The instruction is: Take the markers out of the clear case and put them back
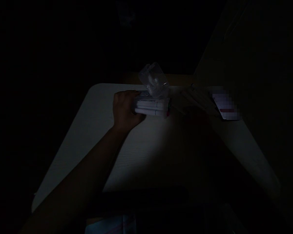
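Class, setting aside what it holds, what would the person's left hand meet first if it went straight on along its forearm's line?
Probably the clear, box-shaped plastic piece, tilted above and to the right of the left hand, though darkness leaves depth uncertain.

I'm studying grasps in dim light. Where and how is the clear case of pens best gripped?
Probably around its left end, from the left, as the left hand does: the case lies crosswise, and a clear plastic piece tilts over its right end.

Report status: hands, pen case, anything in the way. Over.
Left hand: grip around clear pen case. Right hand: deep shadow, grip unreadable. Clear plastic piece tilted up at case's far side.
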Tool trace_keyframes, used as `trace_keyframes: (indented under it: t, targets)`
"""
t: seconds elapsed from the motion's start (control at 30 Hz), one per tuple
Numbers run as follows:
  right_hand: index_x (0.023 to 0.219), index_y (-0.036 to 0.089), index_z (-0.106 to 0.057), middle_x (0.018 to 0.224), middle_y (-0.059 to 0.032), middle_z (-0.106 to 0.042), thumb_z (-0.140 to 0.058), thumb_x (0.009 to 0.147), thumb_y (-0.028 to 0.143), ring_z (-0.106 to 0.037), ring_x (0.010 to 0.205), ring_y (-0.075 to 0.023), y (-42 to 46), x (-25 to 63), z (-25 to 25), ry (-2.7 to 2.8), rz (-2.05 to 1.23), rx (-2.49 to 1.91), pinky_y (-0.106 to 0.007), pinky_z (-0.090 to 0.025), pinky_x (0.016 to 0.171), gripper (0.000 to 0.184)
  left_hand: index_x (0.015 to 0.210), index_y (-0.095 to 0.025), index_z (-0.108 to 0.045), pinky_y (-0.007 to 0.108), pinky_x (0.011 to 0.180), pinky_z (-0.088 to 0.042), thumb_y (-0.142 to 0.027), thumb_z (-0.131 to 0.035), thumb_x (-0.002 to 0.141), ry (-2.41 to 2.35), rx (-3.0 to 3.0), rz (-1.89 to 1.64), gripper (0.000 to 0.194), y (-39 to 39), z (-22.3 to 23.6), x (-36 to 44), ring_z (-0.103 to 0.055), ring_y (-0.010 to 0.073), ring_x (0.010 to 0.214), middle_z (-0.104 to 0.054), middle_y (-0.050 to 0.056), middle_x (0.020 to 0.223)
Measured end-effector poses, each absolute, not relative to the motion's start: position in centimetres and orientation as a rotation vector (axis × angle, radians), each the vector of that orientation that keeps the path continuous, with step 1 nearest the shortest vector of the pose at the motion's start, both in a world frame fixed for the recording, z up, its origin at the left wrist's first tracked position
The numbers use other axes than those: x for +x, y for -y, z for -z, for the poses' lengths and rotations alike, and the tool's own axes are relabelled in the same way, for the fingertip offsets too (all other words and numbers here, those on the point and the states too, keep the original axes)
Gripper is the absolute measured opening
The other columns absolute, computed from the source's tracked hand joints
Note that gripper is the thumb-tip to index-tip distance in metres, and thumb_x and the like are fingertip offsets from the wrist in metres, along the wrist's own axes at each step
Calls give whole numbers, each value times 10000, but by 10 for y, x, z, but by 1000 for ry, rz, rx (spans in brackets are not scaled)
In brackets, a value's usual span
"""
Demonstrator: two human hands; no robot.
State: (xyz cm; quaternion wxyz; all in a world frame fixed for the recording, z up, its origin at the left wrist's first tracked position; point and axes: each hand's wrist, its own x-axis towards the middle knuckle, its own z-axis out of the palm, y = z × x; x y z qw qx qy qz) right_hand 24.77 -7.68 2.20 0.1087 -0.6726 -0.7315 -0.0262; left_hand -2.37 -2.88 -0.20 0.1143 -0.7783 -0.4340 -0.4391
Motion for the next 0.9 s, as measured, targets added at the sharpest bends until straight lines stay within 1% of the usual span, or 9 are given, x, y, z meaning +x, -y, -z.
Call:
trace_keyframes:
  t: [0.13,0.23,0.3,0.47,0.53,0.6,0.67,0.8,0.9]
  targets:
    - [1080,162,-679,1107,-125,-683,-546,803,194,-643,1006,-281,76,249,-28,1889,-23,-1905,-454,-508,878,309,1155,-223,-518,457,908,-407,-385,-685,580,1200,-2267,1316,620,29,2,-25,-571,287,1037,-636,73,1136]
    - [1089,163,-652,1095,-111,-677,-602,765,222,-632,1021,-262,79,249,-35,1677,58,-1719,-438,-503,895,333,1161,-224,-515,446,894,-412,-383,-698,582,1161,-2252,1329,628,29,2,-25,-570,279,1030,-637,75,1132]
    - [1130,175,-615,1097,-100,-664,-597,776,256,-619,1035,-245,80,251,-36,1568,139,-1558,-426,-505,890,363,1159,-217,-512,442,883,-415,-382,-701,577,1155,-2249,1326,634,29,2,-24,-571,281,1026,-636,79,1123]
    - [1207,186,-530,1181,-135,-588,-581,822,379,-609,1018,-229,81,258,-34,1441,221,-1305,-369,-548,760,434,1169,-232,-483,464,906,-391,-398,-681,591,1205,-2276,1292,633,28,3,-25,-555,294,1042,-619,75,1140]
    - [1203,183,-530,1198,-141,-567,-568,838,426,-582,1087,-244,83,258,-37,1363,299,-1241,-411,-529,840,441,1176,-232,-475,466,916,-381,-387,-676,603,1216,-2285,1286,627,28,3,-26,-549,294,1051,-611,77,1147]
    - [1173,175,-552,1156,-122,-581,-546,851,467,-542,1162,-254,85,256,-40,1239,403,-1147,-488,-448,979,435,1179,-231,-473,464,920,-377,-386,-677,606,1222,-2285,1282,628,27,4,-26,-545,294,1058,-607,79,1149]
    - [1170,173,-560,1146,-104,-585,-513,870,470,-530,1186,-243,86,255,-44,1136,461,-1051,-518,-392,1034,424,1174,-229,-478,463,915,-380,-399,-679,596,1223,-2274,1274,635,27,4,-25,-548,298,1052,-613,80,1139]
    - [1218,225,-533,1252,-74,-544,-515,884,394,-536,1187,-201,87,254,-46,1120,368,-976,-452,-471,976,375,1152,-211,-502,443,889,-396,-377,-679,582,1189,-2244,1288,620,28,3,-24,-567,289,1024,-631,80,1110]
    - [1199,216,-540,1163,-61,-580,-570,857,362,-568,1108,-175,87,251,-45,1123,241,-901,-386,-539,876,372,1155,-205,-499,449,906,-381,-356,-662,603,1160,-2283,1328,594,28,3,-24,-556,288,1040,-622,81,1113]
